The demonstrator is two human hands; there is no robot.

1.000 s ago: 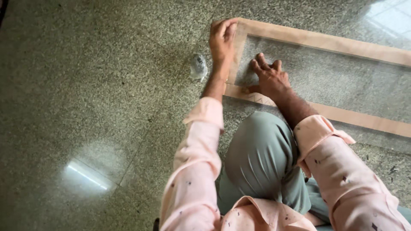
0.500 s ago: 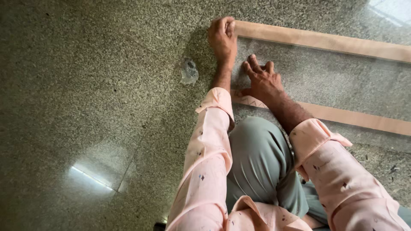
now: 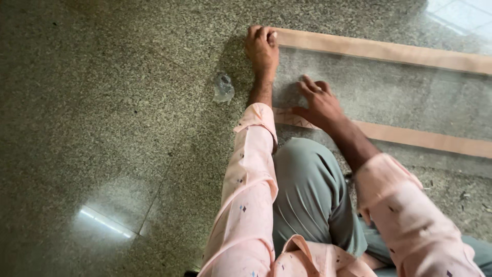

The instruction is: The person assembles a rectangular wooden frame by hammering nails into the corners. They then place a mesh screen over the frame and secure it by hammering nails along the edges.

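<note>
A wooden frame lies flat on the speckled stone floor; its far strip (image 3: 379,51) runs to the right and its near strip (image 3: 410,137) lies parallel, closer to me. My left hand (image 3: 262,48) is curled over the frame's left corner, fingers closed around the wood. My right hand (image 3: 319,102) rests flat, fingers spread, on the near strip close to its left end. Between the strips I see a glassy pane (image 3: 400,92) over the floor. My bent knee in grey-green trousers (image 3: 307,190) sits just below the frame.
A small crumpled clear plastic piece (image 3: 223,88) lies on the floor just left of my left forearm. Polished granite floor (image 3: 102,128) spreads to the left, with a bright light reflection (image 3: 102,221). Small bits of debris (image 3: 464,196) lie at the lower right.
The view has shifted a little, so the frame sits slightly higher in the picture. My left hand stays on the corner; my right hand keeps its place on the near strip.
</note>
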